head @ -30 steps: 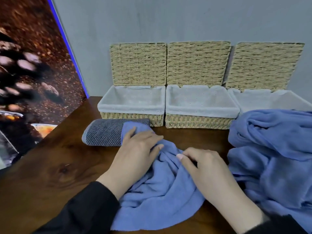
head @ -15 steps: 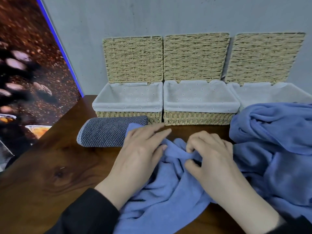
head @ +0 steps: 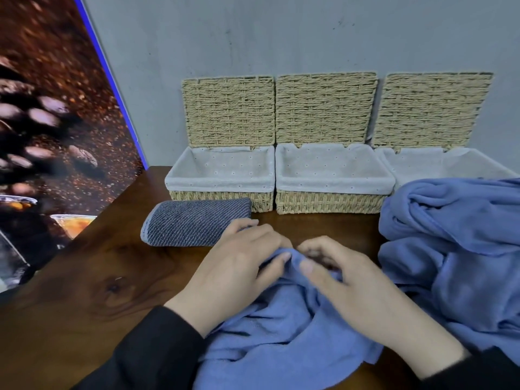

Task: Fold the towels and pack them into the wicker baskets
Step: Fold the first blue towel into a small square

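Blue towel (head: pixel 281 342) bunched on the wooden table (head: pixel 92 291) — top fold pinched between thumb and curled fingers of left hand (head: pixel 239 274) and right hand (head: pixel 346 280), knuckles nearly touching. Rolled grey towel (head: pixel 194 223) just beyond the left fingers, before the left basket (head: pixel 222 181).

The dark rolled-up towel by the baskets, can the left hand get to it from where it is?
Probably yes. The dark rolled towel lies right beside the left hand with nothing between them, but that hand is gripping the blue towel and would need to let go first.
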Available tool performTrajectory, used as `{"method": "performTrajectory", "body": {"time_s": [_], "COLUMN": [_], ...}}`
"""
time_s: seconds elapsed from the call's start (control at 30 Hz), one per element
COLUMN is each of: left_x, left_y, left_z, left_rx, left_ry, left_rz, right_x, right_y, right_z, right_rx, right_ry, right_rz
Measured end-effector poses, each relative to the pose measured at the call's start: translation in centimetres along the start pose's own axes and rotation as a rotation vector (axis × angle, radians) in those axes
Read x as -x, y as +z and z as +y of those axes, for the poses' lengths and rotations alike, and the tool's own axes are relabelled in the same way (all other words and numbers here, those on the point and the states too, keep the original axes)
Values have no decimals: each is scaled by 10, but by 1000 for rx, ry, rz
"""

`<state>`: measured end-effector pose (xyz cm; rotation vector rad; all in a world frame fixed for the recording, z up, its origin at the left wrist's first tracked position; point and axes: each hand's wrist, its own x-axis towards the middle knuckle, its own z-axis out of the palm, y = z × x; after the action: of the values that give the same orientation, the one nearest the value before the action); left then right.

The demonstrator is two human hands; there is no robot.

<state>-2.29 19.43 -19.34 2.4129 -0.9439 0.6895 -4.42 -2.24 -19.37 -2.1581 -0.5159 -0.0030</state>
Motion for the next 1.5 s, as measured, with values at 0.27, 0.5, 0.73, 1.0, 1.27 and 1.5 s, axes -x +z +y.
{"method": "performTrajectory", "body": {"time_s": [0.27,0.5,0.73,1.0,1.27,1.5], "left_x": [13,1,-18,-37,-66,-29], "left_y": [-25,-51,-121,-145,-177,-131], "left_z": [21,33,33,35,45,3], "left_rx": [325,358,489,635,689,295], "left_ry": [-244,-431,-513,-485,-344,-765], "left_rz": [-376,-255,-154,206,535,-4], "right_x": [2,17,31,30,12,17], "right_y": [-17,-61,-135,-158,-164,-145], "right_z": [-14,-49,-76,-94,-113,-52], "right_rx": [80,226,304,-3,-281,78], "right_ry": [-14,-11,170,44,-266,257], "right_rz": [-3,139,32,476,919,509]}}
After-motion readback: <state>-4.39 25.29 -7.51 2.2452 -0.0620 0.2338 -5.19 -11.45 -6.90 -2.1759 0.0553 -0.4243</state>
